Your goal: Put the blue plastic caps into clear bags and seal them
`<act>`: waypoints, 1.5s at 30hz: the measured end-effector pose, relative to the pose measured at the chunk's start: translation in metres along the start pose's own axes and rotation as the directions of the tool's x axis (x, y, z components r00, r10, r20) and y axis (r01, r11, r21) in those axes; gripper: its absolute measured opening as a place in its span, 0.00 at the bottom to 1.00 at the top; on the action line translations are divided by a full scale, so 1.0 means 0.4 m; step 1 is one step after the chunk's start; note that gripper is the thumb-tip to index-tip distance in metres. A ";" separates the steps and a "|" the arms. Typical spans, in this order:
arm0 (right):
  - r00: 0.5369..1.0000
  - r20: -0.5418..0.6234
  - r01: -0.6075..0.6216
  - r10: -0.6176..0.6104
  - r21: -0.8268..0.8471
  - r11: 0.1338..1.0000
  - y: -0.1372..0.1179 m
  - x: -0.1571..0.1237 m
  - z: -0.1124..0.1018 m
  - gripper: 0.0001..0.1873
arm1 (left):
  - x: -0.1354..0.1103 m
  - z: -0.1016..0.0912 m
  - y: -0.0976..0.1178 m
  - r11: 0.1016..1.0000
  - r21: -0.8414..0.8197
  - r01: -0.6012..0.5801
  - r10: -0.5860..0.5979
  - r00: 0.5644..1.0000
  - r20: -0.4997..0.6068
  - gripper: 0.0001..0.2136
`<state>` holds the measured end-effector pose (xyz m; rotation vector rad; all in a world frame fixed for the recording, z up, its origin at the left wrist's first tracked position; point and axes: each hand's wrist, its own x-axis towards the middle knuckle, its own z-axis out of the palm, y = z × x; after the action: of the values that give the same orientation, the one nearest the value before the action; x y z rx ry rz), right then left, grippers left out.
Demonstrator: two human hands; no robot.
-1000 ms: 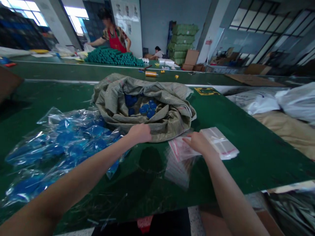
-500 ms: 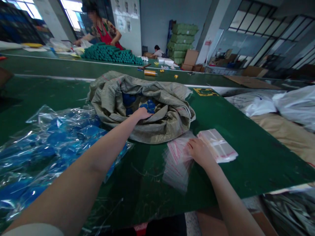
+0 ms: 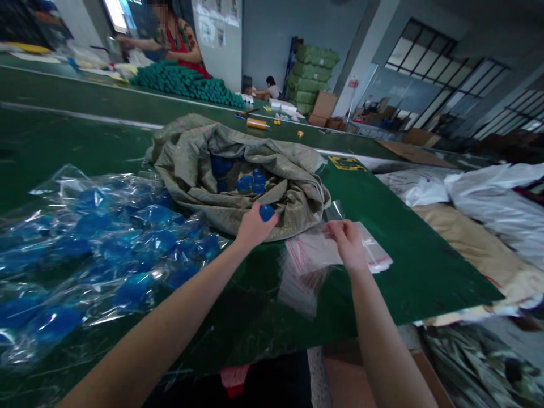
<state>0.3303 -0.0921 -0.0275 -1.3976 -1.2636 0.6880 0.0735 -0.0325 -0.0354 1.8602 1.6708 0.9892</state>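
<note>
A blue ball (image 3: 267, 212) is in the grip of my left hand (image 3: 254, 226), over the near rim of a grey-green woven sack (image 3: 187, 164). Inside the rolled-down sack lie more blue balls (image 3: 250, 182). My right hand (image 3: 346, 238) pinches a clear plastic bag (image 3: 334, 212) above the fanned-out clear bags (image 3: 304, 266). Beyond that hand is a thicker stack of bags (image 3: 376, 252), partly hidden by it. To the left, many clear bags with blue balls inside (image 3: 157, 238) are heaped on the green table (image 3: 255, 334).
A co-worker (image 3: 178, 42) in a red apron stands behind a pile of green rolls (image 3: 182, 82) across the table. An orange cylinder (image 3: 258, 124) lies on the far strip. White and tan sacks (image 3: 459, 226) sit beyond the table's right edge.
My left hand has come out of the sack towards me with a blue ball. My right hand has lifted a clear bag off the fanned bags.
</note>
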 end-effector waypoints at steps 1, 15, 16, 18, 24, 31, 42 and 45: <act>0.999 0.035 -0.030 0.027 0.071 0.997 -0.004 -0.003 0.015 0.18 | -0.025 0.007 -0.023 0.998 0.013 -0.060 0.059 0.997 0.039 0.23; 0.952 0.280 -0.178 0.120 0.192 0.965 -0.049 -0.038 0.159 0.22 | -0.030 -0.119 -0.163 0.812 0.207 -0.545 0.383 0.767 0.515 0.24; 0.954 0.274 -0.178 0.124 0.181 0.967 -0.051 -0.034 0.169 0.22 | -0.037 -0.111 -0.157 0.800 0.246 -0.547 0.358 0.765 0.535 0.26; 0.957 0.254 -0.188 0.138 0.184 0.965 -0.055 -0.023 0.188 0.21 | -0.042 -0.094 -0.152 0.792 0.322 -0.519 0.297 0.788 0.539 0.29; 0.978 0.156 -0.178 0.138 0.288 0.941 -0.076 0.007 0.244 0.19 | -0.021 -0.102 -0.135 0.935 0.222 -0.278 0.200 0.928 0.316 0.25; 0.944 0.325 -0.184 0.064 0.355 0.917 -0.133 0.000 0.292 0.17 | 0.012 -0.174 -0.046 0.890 -0.439 -0.121 0.202 0.969 0.143 0.27; 0.922 0.376 -0.239 0.096 0.356 0.903 -0.067 0.005 0.296 0.15 | 0.055 -0.171 -0.015 0.946 -0.293 -0.135 0.202 0.956 0.213 0.14; 0.944 0.326 -0.161 0.046 0.336 0.928 -0.067 0.002 0.294 0.13 | 0.059 -0.162 -0.013 0.940 -0.299 -0.162 0.229 0.952 0.204 0.14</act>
<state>0.2152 -0.0570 -0.0321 -1.0839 -1.2311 1.1911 0.0215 -0.0173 0.0072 1.8919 1.1591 0.9791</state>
